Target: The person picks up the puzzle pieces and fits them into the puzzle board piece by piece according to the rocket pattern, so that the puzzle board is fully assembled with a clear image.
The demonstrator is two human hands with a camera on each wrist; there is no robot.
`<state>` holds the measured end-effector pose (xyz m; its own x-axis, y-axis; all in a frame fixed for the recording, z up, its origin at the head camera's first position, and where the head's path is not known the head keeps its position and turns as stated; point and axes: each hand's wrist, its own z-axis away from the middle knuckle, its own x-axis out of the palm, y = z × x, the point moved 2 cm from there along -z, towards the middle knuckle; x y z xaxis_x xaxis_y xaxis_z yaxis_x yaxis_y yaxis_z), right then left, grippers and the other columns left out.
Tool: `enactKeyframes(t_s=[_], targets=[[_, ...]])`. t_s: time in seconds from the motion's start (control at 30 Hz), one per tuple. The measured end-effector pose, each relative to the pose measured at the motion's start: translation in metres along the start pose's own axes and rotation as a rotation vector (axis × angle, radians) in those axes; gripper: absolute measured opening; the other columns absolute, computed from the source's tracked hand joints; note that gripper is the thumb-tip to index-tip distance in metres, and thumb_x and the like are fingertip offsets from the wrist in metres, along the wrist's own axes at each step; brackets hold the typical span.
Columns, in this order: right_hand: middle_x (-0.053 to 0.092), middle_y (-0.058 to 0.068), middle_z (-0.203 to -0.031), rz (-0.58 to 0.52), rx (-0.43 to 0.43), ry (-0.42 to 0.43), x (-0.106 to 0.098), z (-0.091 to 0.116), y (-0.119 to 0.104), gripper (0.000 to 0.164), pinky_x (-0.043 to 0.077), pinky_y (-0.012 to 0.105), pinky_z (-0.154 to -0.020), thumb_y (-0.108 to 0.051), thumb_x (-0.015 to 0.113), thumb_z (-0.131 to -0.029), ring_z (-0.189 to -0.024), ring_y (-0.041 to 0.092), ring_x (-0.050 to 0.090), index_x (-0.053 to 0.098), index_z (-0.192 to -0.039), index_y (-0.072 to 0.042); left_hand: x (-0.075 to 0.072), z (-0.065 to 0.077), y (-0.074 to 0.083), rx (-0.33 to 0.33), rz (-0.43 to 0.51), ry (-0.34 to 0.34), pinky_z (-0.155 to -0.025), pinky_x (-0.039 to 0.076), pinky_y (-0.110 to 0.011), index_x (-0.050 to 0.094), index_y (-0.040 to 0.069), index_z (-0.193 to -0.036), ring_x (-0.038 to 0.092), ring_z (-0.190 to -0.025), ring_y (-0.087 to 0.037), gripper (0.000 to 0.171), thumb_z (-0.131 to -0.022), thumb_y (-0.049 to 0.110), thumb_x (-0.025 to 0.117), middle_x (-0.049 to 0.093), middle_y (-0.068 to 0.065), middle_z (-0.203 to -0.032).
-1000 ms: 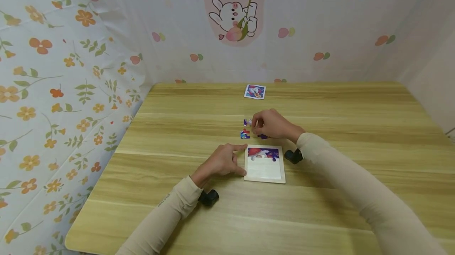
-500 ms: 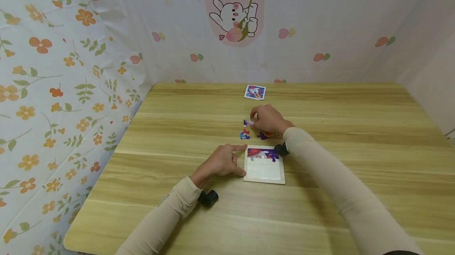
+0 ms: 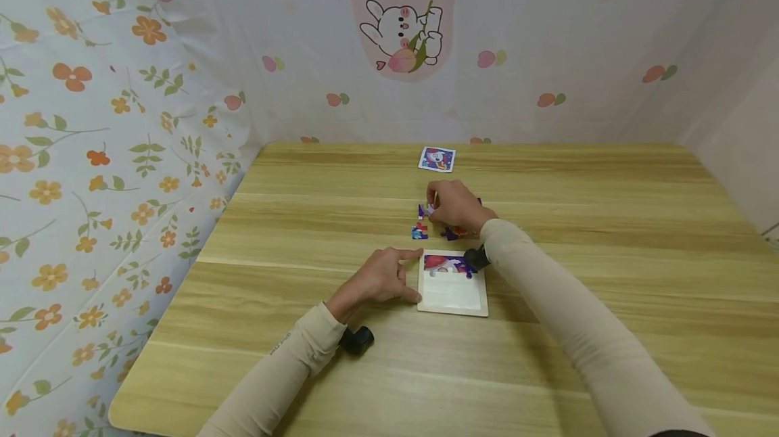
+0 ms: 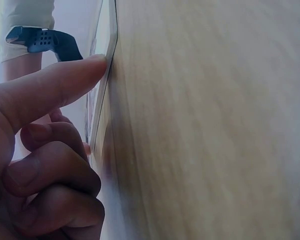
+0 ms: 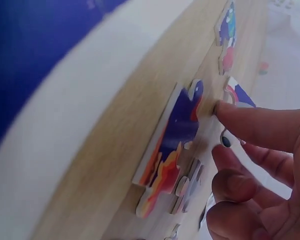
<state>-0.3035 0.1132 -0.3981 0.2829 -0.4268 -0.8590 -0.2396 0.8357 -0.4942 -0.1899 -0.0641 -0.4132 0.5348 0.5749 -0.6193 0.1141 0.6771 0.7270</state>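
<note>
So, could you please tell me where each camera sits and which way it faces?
Head: on the head, facing forward and down at the table; left hand, right hand and sleeves show.
Left wrist: on the left wrist, facing the puzzle tray; left hand and right sleeve show.
Right wrist: on that wrist, facing puzzle pieces; right hand shows.
Head and right wrist share the right hand and puzzle pieces.

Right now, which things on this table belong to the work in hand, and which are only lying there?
In the work:
Puzzle tray, touched by the left hand
Puzzle piece at the right hand
Fitted pieces in the tray
Loose pieces nearby

Only lying there:
Picture card beyond the pieces, untouched; perhaps a guide
</note>
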Motion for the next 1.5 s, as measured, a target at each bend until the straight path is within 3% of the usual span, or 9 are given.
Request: enactKeyframes(t_s=[0.27, 0.67, 1.0, 1.3, 1.5], targets=[[0.066, 0.011, -0.092, -0.035, -0.041, 0.018, -0.003, 0.005, 0.001, 0.005, 0.047, 0.029, -0.068, -0.005, 0.066, -0.091, -0.079, 0.022, 0.056, 0.066, -0.096, -0.006, 0.001, 0.0, 0.0, -0.006, 0.003, -0.002, -0.048, 0.031, -0.022, 0.051, 0.012, -0.148, 0.037, -0.045, -0.006, 0.085, -0.072, 0.011, 0.089, 0.048, 0.007, -0.05], [0.069, 0.013, -0.095, -0.214, -0.059, -0.011, -0.009, 0.012, 0.017, 0.014, 0.047, 0.028, -0.069, -0.003, 0.061, -0.094, -0.08, 0.021, 0.058, 0.072, -0.102, -0.005, 0.001, 0.0, 0.0, -0.023, 0.018, -0.012, -0.046, 0.029, -0.023, 0.051, 0.013, -0.148, 0.037, -0.045, -0.007, 0.084, -0.074, 0.011, 0.089, 0.048, 0.006, -0.05], [0.07, 0.01, -0.091, -0.28, -0.066, -0.038, -0.011, 0.02, 0.025, 0.015, 0.047, 0.03, -0.076, -0.001, 0.062, -0.093, -0.081, 0.02, 0.058, 0.074, -0.101, -0.005, 0.0, 0.001, 0.0, -0.022, 0.021, -0.01, -0.047, 0.029, -0.023, 0.05, 0.013, -0.148, 0.037, -0.045, -0.007, 0.084, -0.073, 0.011, 0.089, 0.048, 0.006, -0.051], [0.066, 0.011, -0.088, -0.355, -0.085, -0.144, -0.012, 0.031, 0.027, 0.017, 0.044, 0.027, -0.06, -0.001, 0.062, -0.094, -0.073, 0.02, 0.052, 0.073, -0.107, -0.003, -0.001, 0.001, 0.001, -0.023, 0.03, -0.006, -0.048, 0.031, -0.023, 0.051, 0.013, -0.148, 0.038, -0.047, -0.007, 0.084, -0.073, 0.01, 0.089, 0.048, 0.006, -0.052], [0.067, 0.011, -0.092, -0.391, -0.108, -0.221, -0.009, 0.043, 0.028, 0.017, 0.047, 0.026, -0.069, -0.002, 0.061, -0.095, -0.079, 0.019, 0.054, 0.072, -0.107, -0.004, 0.0, 0.001, 0.0, -0.019, 0.036, -0.009, -0.047, 0.03, -0.022, 0.05, 0.012, -0.148, 0.037, -0.046, -0.007, 0.084, -0.073, 0.01, 0.088, 0.047, 0.006, -0.051]])
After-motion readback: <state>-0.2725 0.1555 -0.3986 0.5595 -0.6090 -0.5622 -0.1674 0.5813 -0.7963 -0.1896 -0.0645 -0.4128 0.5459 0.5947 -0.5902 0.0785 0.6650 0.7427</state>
